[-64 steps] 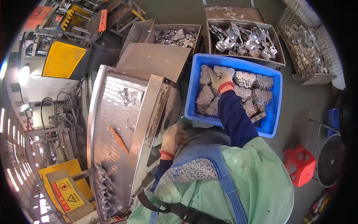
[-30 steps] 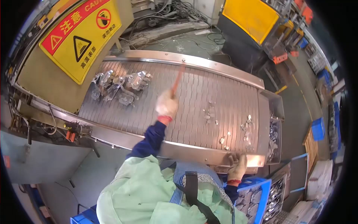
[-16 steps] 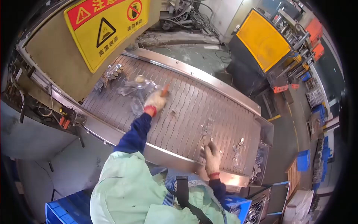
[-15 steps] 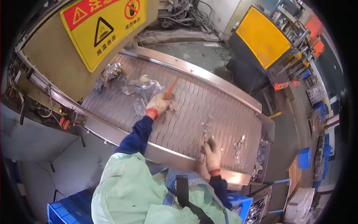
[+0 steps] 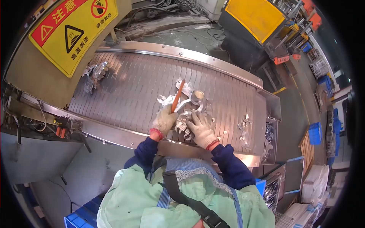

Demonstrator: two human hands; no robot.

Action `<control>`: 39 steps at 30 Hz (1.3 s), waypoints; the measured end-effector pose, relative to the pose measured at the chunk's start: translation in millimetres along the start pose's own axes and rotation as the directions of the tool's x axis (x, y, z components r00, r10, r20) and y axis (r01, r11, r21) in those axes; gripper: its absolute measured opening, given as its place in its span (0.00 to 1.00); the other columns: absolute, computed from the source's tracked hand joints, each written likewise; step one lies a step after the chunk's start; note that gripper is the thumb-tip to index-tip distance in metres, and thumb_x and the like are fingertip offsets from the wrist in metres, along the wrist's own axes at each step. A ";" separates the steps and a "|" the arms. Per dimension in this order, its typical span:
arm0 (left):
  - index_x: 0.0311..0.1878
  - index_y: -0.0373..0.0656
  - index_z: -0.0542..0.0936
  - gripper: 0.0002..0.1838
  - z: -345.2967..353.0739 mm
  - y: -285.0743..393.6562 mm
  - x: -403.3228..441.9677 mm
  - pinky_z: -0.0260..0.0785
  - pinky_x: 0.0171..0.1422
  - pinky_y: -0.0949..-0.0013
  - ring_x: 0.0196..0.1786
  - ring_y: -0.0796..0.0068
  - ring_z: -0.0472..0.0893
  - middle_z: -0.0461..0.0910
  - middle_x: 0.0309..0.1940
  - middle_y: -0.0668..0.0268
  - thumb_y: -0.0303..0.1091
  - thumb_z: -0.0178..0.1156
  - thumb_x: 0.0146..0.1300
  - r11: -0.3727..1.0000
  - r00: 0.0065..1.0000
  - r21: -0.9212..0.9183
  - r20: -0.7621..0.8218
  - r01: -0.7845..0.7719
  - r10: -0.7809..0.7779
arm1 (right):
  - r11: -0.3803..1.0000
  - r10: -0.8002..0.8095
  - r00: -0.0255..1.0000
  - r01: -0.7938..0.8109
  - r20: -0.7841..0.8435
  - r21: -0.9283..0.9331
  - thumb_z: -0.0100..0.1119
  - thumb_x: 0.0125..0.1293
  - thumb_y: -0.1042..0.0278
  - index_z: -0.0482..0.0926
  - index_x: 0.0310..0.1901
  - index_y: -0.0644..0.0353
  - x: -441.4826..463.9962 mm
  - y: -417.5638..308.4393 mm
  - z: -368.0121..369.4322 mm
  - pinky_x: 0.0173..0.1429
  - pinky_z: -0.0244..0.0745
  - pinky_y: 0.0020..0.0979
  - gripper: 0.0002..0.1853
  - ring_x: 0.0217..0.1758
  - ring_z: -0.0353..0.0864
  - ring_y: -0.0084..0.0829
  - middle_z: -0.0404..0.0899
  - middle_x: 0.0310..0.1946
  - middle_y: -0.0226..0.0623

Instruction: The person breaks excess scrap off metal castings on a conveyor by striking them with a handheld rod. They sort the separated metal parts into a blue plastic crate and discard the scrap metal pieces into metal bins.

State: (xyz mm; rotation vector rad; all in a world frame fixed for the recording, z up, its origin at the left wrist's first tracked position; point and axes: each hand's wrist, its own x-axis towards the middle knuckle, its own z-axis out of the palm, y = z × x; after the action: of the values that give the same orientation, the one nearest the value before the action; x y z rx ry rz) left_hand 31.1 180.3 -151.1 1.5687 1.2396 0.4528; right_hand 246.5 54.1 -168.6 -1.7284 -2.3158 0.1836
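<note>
Left hand (image 5: 164, 121): I had it wrapped round the orange stick (image 5: 178, 97).
Right hand (image 5: 202, 130): spread against the metal casting (image 5: 197, 98).
Conveyor (image 5: 133, 95): casting lay by the near edge.
Risk: skidding, I judged, from weak steadying.

We find the widest passage over the conveyor belt (image 5: 129, 93), between the metal pieces (image 5: 99, 72) at its left end and the metal casting (image 5: 197, 98) before the grips. A narrower lane runs between the casting and the raised far rail (image 5: 180, 54). The orange stick (image 5: 178, 95), slanting up from the left grip (image 5: 164, 121), obstructs direct passage across the casting; the right grip (image 5: 203, 131) blocks its near right side. Further right, we note bare belt with small fragments, then scrap (image 5: 245, 131). The signed housing (image 5: 57, 72) limits access leftward.
</note>
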 end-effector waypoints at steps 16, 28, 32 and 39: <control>0.58 0.40 0.86 0.21 -47.3 89.3 51.3 0.81 0.52 0.39 0.47 0.35 0.90 0.90 0.41 0.43 0.49 0.61 0.79 0.671 0.931 0.691 0.010 -0.270 0.364 | 0.940 0.167 0.986 -0.165 -0.020 -0.298 0.58 0.73 0.64 0.82 0.72 0.59 -8.3 -27.9 53.0 0.87 0.57 0.70 0.27 0.86 0.65 0.62 0.70 0.80 0.56; 0.63 0.42 0.82 0.21 -90.2 36.5 13.0 0.81 0.51 0.37 0.49 0.33 0.90 0.91 0.45 0.42 0.48 0.61 0.80 0.783 0.928 0.622 -0.281 -0.017 0.244 | 0.879 0.399 0.914 -0.362 0.066 -0.310 0.54 0.78 0.66 0.82 0.74 0.56 9.4 -45.9 72.1 0.79 0.65 0.70 0.25 0.81 0.68 0.65 0.70 0.79 0.64; 0.61 0.44 0.85 0.23 -76.2 -24.7 17.5 0.80 0.58 0.33 0.55 0.33 0.89 0.91 0.49 0.43 0.54 0.60 0.80 0.735 0.981 0.678 -0.144 0.000 0.133 | 0.847 0.313 0.947 -0.313 -0.072 -0.429 0.56 0.79 0.60 0.90 0.65 0.58 5.8 -40.5 84.2 0.72 0.70 0.66 0.21 0.78 0.71 0.61 0.76 0.75 0.56; 0.68 0.50 0.83 0.23 -69.1 21.9 -0.6 0.80 0.57 0.34 0.54 0.33 0.89 0.91 0.50 0.44 0.52 0.60 0.79 0.787 0.967 0.617 -0.209 0.014 0.147 | 0.832 0.356 0.928 -0.370 -0.115 -0.414 0.57 0.79 0.61 0.92 0.58 0.58 6.4 -45.7 78.6 0.64 0.74 0.57 0.18 0.71 0.74 0.54 0.78 0.69 0.50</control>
State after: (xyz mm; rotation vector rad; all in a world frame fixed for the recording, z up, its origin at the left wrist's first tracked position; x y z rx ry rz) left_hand -12.7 214.8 -104.9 2.1666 1.6367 0.3034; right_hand 181.3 50.5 -232.2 -2.3586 -2.0854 -0.3178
